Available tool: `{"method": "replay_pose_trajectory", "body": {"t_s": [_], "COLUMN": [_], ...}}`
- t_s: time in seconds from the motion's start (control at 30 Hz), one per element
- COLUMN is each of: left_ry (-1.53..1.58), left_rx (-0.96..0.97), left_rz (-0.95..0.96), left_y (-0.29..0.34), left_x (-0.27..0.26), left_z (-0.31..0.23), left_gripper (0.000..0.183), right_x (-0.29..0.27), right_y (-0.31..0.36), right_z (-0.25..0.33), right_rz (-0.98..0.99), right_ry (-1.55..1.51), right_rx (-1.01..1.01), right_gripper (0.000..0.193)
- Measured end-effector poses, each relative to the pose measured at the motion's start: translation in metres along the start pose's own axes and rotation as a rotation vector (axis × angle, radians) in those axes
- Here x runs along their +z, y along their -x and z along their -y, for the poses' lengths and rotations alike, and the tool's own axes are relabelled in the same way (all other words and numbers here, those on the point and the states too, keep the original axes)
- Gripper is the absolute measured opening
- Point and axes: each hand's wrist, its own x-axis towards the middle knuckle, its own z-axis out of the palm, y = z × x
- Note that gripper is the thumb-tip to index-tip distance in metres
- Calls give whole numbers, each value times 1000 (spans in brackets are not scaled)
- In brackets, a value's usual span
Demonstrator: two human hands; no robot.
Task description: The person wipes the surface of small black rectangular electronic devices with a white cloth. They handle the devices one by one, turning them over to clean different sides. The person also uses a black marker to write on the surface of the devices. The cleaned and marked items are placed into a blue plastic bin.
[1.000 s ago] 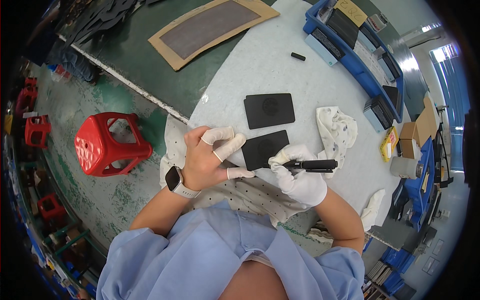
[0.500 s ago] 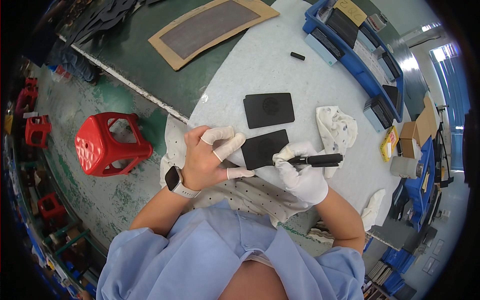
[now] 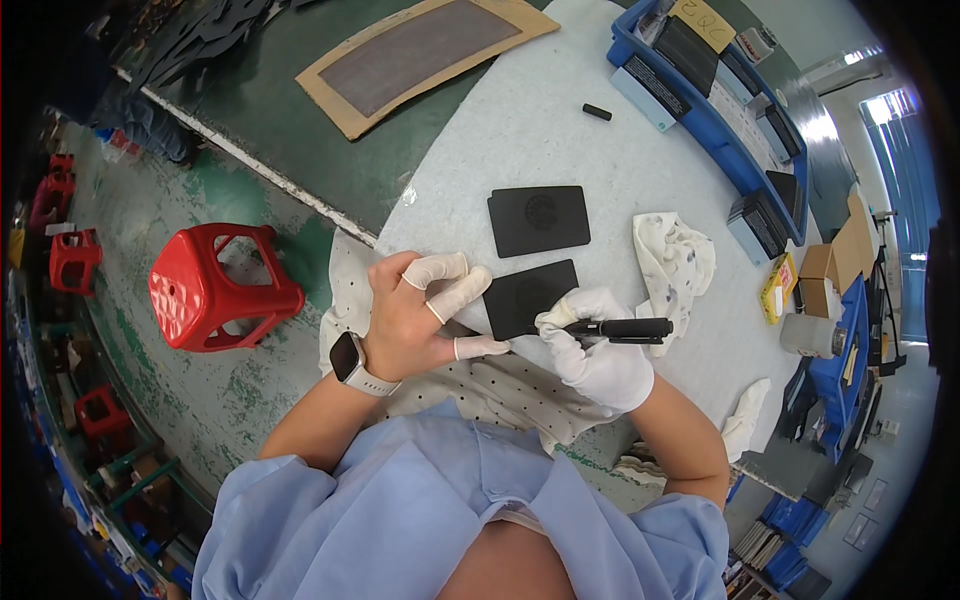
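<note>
A black rectangular plate (image 3: 528, 293) lies on the white padded table (image 3: 560, 140) right in front of me. My left hand (image 3: 415, 315), with white finger cots on several fingers, presses down on the plate's left edge. My right hand (image 3: 598, 352), in a white glove, is closed around a black marker-like tool (image 3: 618, 328) lying sideways, its tip at the plate's lower right edge. A second black plate (image 3: 539, 219) with a faint round mark lies just beyond the first.
A crumpled white cloth (image 3: 676, 262) lies right of the plates. Blue bins (image 3: 715, 100) line the table's far right. A small black cap (image 3: 597, 112) sits farther back. A cardboard-framed grey sheet (image 3: 420, 55) rests on the green bench. A red stool (image 3: 220, 288) stands left.
My right hand has shifted slightly, and the black tool has tilted a little. My left hand stays pressed on the plate.
</note>
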Motion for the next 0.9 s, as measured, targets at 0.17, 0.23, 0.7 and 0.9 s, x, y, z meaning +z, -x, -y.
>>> {"method": "replay_pose_trajectory", "body": {"t_s": [0.17,0.23,0.7,0.9], "left_ry": [9,12,109,143], "left_rx": [0,2,-75,-64], "left_rz": [-10,-4,-29,-32], "left_y": [-2,-2,-1,1], "left_x": [-1,-1,-2,1], "left_z": [-1,0,-2,2], "left_gripper": [68,68,79,78], "right_x": [-1,3,-3,3], "right_y": [-1,2,0,-7], "right_z": [1,1,9,10], "right_rz": [-13,-88,-137,-169], "right_ry": [20,-118,-315,-179], "right_rx": [-18,54,125,-29], "right_gripper": [21,22,15,25]}}
